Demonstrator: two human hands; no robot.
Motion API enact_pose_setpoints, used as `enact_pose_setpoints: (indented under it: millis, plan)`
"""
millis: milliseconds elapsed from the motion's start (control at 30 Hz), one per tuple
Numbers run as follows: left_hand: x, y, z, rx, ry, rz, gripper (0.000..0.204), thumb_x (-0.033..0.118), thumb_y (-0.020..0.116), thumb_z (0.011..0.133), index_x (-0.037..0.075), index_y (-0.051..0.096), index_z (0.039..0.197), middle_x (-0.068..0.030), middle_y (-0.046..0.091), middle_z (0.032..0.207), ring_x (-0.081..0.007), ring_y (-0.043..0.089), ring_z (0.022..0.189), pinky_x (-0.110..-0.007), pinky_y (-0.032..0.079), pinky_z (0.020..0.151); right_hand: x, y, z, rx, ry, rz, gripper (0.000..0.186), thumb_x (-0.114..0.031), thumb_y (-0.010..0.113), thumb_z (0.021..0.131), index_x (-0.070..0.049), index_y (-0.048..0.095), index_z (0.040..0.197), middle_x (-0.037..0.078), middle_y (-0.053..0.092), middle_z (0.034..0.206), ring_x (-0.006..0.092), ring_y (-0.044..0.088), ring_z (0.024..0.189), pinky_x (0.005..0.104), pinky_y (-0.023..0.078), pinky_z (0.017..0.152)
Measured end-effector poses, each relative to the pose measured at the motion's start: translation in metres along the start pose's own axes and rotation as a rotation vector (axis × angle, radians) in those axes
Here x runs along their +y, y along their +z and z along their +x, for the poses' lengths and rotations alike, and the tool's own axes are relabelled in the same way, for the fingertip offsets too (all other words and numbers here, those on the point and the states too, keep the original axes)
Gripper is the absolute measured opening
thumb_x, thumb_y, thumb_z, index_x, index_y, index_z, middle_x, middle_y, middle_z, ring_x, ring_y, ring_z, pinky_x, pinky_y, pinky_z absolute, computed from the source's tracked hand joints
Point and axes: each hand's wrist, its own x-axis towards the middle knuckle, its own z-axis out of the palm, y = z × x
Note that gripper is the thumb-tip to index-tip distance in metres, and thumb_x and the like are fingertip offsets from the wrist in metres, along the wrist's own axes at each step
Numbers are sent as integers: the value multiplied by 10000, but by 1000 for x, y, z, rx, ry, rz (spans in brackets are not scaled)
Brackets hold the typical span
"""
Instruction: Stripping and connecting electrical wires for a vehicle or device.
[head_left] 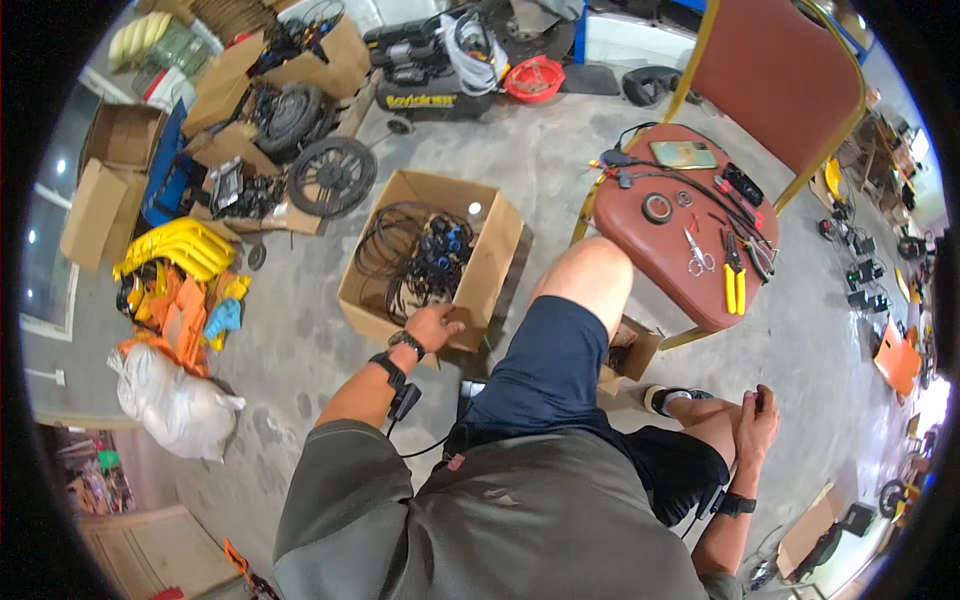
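My left hand (433, 328) is at the near rim of an open cardboard box (490, 270) on the floor. Its fingers bend over the cardboard, with the thumb apart from them, and their tips are partly hidden. Inside the box lies a tangle of black cables (392, 245) and connectors with blue parts (447, 240). Beside my lower leg on the right, my right hand (757, 425) is raised with its fingers curled together. Whatever may be between those fingertips is too small to tell.
On a brown chair (640, 225) lie yellow-handled pliers (735, 280), scissors (698, 255), black tape (657, 208), a phone (684, 154) and a cable bundle. A smaller box (630, 355) stands under it. Left are a wheel (332, 177), yellow-orange plastic parts (180, 250) and a white sack (180, 400).
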Motion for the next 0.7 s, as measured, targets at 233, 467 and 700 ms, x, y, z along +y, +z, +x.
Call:
enact_pose_setpoints:
  millis: [233, 467, 700]
  plan:
    - [-21, 39, -68, 123, 22, 162, 446, 312, 718, 744, 138, 603, 1138, -54, 585, 1157, -257, 465, 1192, -460, 385, 951, 7, 3, 0, -68, -38, -51, 314, -241, 585, 867, -8, 621, 1074, 188, 658, 966, 328, 623, 913, 416, 467, 840]
    - [-14, 50, -56, 258, -30, 253, 262, 254, 673, 757, 104, 643, 969, -79, 626, 954, -269, 529, 1033, -449, 393, 853, -1, 6, 0, -83, -56, -92, 318, -242, 577, 871, -4, 618, 1078, 193, 657, 985, 332, 619, 937, 414, 467, 844]
    - [-43, 14, -2, 164, 113, 305, 124, 179, 622, 774, 85, 622, 854, -112, 641, 939, -293, 548, 969, -453, 406, 810, 0, 5, -8, -55, -63, -122, 313, -230, 588, 864, 8, 619, 1065, 191, 653, 978, 334, 616, 928, 420, 468, 833]
